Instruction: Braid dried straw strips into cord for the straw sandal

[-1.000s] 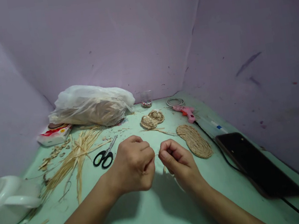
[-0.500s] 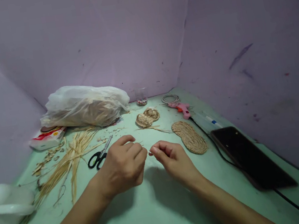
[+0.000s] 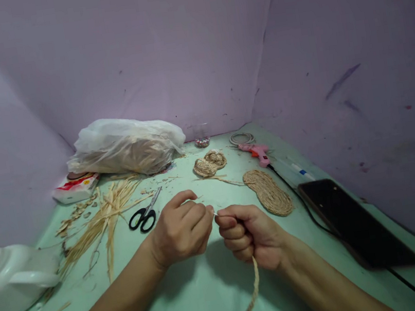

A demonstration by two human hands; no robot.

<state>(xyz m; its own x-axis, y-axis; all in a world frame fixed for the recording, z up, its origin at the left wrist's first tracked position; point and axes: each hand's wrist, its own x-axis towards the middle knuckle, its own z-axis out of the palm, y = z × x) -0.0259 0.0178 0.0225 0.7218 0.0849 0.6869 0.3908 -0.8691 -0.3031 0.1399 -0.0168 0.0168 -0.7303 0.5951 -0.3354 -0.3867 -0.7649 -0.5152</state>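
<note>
My right hand [image 3: 251, 234] is closed in a fist around a braided straw cord [image 3: 256, 291], whose tail hangs below the palm and curves toward me. Between the fingertips of both hands a short piece of thin white strand [image 3: 215, 213] shows; whether it joins the cord is hidden. My left hand [image 3: 183, 227] pinches that strand, its back toward me and its index finger bent outward. Just left of it lie black-handled scissors [image 3: 146, 215]. Beyond my right hand rests a flat sole-shaped piece of coiled braid [image 3: 268, 193].
Loose straw strands [image 3: 102, 218] spread at left, near a white pot [image 3: 13, 280]. A filled plastic bag [image 3: 128, 146], a jar of beads [image 3: 202, 140], a smaller woven piece [image 3: 209, 164] and a pink glue gun [image 3: 256, 152] stand farther back. A dark phone [image 3: 358, 224] lies right, beside a black cord.
My right hand has gone from a loose pinch to a fist, and the braided cord's tail now hangs in sight beneath it. The whole view has shifted slightly.
</note>
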